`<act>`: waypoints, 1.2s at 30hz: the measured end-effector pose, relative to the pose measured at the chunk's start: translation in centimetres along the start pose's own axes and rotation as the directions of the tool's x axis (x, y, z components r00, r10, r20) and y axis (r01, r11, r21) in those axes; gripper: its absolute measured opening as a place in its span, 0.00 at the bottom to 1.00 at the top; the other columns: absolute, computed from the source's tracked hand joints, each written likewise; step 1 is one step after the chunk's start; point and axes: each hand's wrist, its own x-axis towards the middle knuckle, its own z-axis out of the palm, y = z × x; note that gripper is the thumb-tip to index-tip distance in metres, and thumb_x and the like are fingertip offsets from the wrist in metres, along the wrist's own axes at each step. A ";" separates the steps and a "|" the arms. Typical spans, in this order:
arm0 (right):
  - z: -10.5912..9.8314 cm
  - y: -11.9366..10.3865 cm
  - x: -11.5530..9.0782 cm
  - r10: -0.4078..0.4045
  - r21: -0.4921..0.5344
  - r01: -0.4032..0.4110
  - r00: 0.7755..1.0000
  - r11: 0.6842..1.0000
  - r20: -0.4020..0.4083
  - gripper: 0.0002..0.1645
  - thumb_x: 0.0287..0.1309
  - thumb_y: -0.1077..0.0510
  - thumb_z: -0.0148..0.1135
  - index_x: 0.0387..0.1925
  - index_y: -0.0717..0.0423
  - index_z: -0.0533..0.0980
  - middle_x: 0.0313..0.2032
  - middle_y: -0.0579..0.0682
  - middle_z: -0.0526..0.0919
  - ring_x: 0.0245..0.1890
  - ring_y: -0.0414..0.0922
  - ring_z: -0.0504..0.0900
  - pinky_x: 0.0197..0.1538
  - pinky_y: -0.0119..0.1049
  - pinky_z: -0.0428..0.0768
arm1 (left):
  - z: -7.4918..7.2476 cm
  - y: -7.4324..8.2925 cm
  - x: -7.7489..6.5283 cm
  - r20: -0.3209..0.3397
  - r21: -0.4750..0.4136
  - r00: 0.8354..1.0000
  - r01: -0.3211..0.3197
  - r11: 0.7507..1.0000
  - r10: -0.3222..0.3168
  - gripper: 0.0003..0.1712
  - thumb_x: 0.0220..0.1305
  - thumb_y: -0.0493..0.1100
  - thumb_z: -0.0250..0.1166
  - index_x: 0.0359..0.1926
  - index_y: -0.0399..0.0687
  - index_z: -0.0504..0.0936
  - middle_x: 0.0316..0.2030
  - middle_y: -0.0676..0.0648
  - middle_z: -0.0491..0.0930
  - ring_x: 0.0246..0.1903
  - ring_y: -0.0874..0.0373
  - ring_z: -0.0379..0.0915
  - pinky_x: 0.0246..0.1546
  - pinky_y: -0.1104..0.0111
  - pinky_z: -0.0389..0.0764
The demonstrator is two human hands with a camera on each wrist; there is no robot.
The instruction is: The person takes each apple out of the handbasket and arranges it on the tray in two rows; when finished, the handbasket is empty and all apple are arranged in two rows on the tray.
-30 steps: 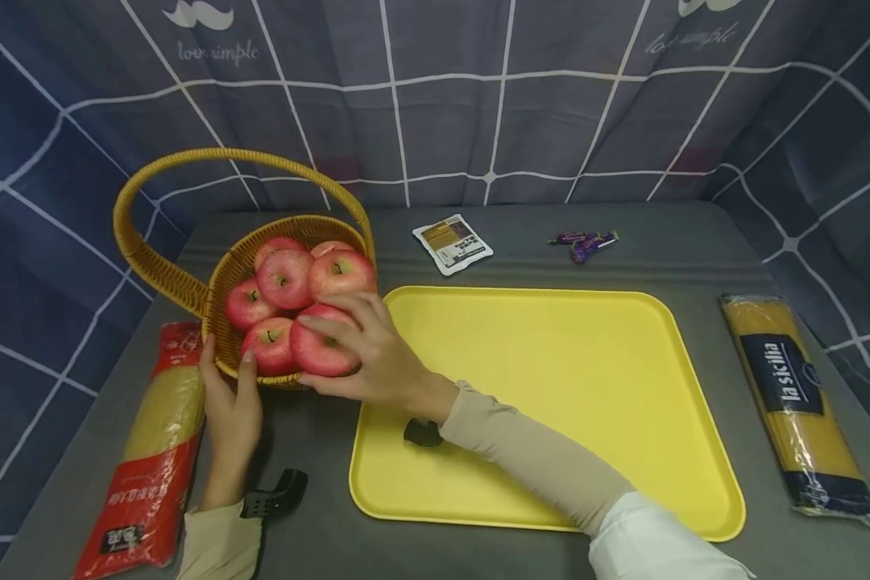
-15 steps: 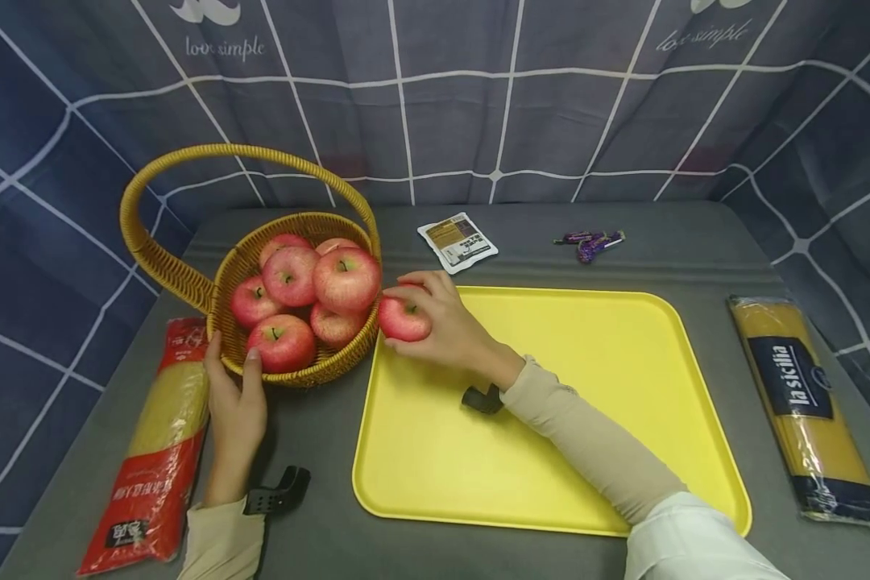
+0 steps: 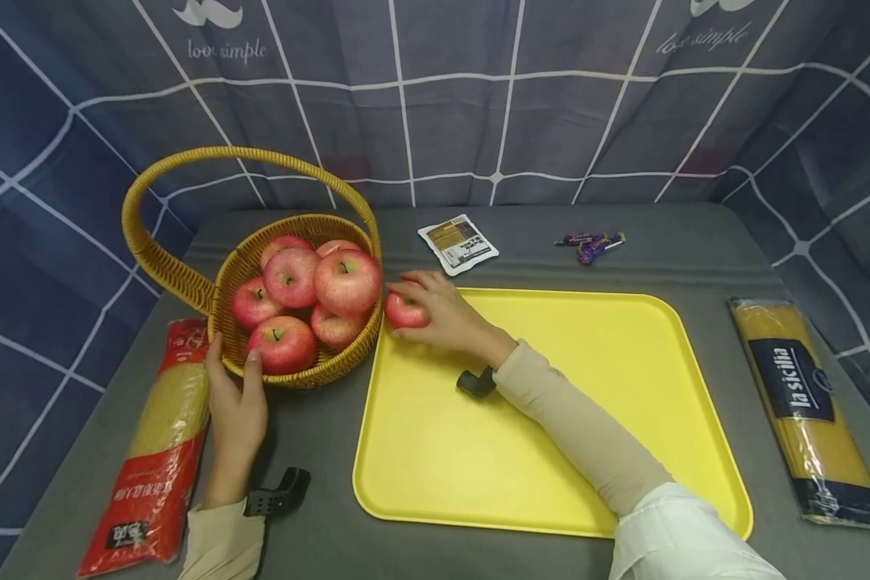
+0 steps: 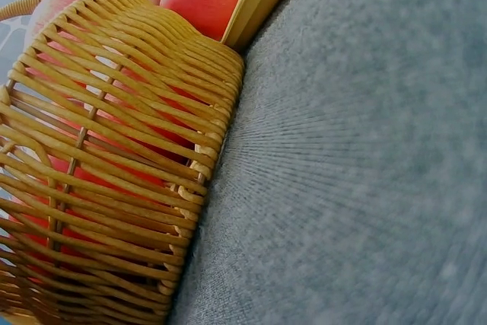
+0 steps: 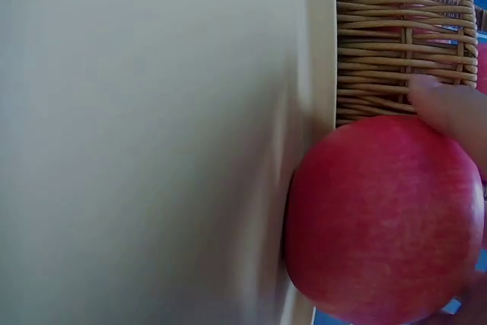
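Observation:
My right hand (image 3: 457, 318) grips a red apple (image 3: 406, 312) at the back left corner of a yellow tray (image 3: 536, 419). In the right wrist view this apple (image 5: 384, 218) sits over the tray's rim, close beside the basket's woven side (image 5: 407, 43), with a fingertip (image 5: 434, 97) along it. My left hand (image 3: 238, 415) holds the near rim of the wicker basket (image 3: 333, 368), its thumb over the edge by an apple (image 3: 283, 345). Several more apples (image 3: 346, 281) fill the basket. The left wrist view is mostly basket weave (image 4: 114, 157) and grey cloth.
A red-and-yellow noodle packet (image 3: 155, 451) lies left of the basket, and a La Sicilia pasta packet (image 3: 805, 403) right of the tray. Behind the tray are a small flat sachet (image 3: 458, 243) and purple-wrapped candies (image 3: 590, 245). The basket's tall handle (image 3: 246, 153) arches over its back.
My right hand has lifted an apple out of the basket's front, carried it right, and lowered it at the tray's corner. The left hand has stayed on the basket rim.

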 end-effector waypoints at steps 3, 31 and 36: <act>-0.3 -0.3 -0.2 0.007 0.012 -0.007 1.000 1.000 -0.018 0.44 0.45 0.36 0.64 0.63 0.45 0.63 0.64 0.53 0.61 0.64 0.48 0.57 0.65 0.47 0.56 | 0.0 0.1 0.0 -0.002 0.005 1.000 0.005 1.000 -0.004 0.33 0.66 0.47 0.50 0.68 0.46 0.51 0.67 0.40 0.54 0.67 0.49 0.47 0.67 0.56 0.47; 3.2 -8.2 2.8 0.042 0.058 -0.012 0.832 0.998 -0.554 0.35 0.43 0.41 0.67 0.54 0.45 0.69 0.56 0.57 0.62 0.57 0.51 0.60 0.54 0.44 0.65 | 0.0 0.0 0.0 0.001 -0.002 1.000 -0.013 1.000 0.013 0.33 0.65 0.47 0.51 0.68 0.44 0.51 0.67 0.40 0.54 0.67 0.49 0.48 0.67 0.55 0.47; 2.7 -8.1 2.0 0.015 0.079 0.031 0.849 0.996 -0.528 0.34 0.41 0.42 0.69 0.52 0.46 0.71 0.57 0.57 0.65 0.59 0.49 0.63 0.57 0.44 0.63 | 0.0 -0.1 0.0 0.000 0.002 1.000 -0.009 1.000 0.009 0.33 0.65 0.47 0.50 0.68 0.45 0.51 0.67 0.40 0.54 0.67 0.48 0.48 0.67 0.55 0.47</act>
